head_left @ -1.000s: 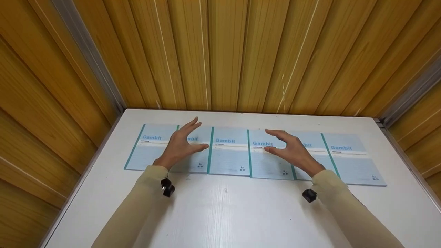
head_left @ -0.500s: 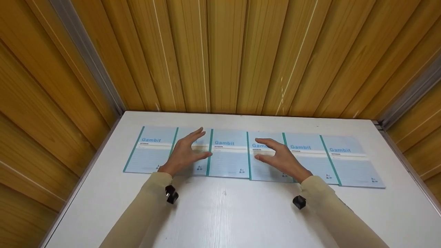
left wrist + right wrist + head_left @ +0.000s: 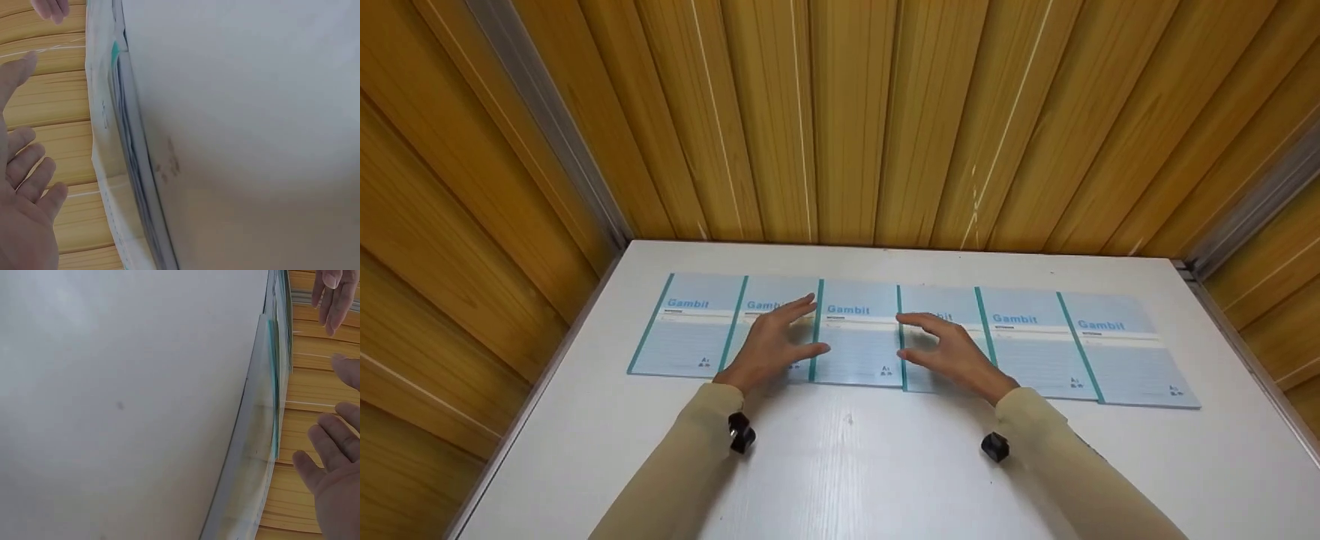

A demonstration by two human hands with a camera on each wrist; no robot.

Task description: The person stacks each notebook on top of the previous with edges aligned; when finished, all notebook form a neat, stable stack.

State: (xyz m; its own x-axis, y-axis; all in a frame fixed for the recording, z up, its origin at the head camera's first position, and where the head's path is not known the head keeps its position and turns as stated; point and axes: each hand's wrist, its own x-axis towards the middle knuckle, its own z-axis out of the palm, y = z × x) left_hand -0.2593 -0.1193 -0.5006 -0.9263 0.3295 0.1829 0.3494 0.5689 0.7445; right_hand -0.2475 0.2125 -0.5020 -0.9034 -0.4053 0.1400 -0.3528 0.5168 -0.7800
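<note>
Several light-blue "Gambit" notebooks with green spines lie flat in a row, side by side. My left hand (image 3: 776, 341) is over the second notebook from the left (image 3: 761, 291), its thumb and fingertips reaching to the spine of the third notebook (image 3: 855, 352). On the other side, my right hand (image 3: 949, 351) is over the fourth notebook (image 3: 941, 296), fingertips near that one's spine. Both hands hold nothing; thumb and fingers are spread apart, palms facing each other. The left wrist view shows the left hand (image 3: 28, 219) above the notebook edges; the right wrist view shows the right hand (image 3: 337, 467) likewise.
The notebooks lie toward the back of a white table (image 3: 840, 465). Behind it rises a wood-patterned panel wall (image 3: 847, 150), with further panels left and right. Two more notebooks (image 3: 1035, 352) lie to the right of the right hand, and one (image 3: 690, 330) at the far left.
Both hands have moved inward and slightly toward the body, the right one further left, so the gap between them is narrower. The notebooks lie where they were.
</note>
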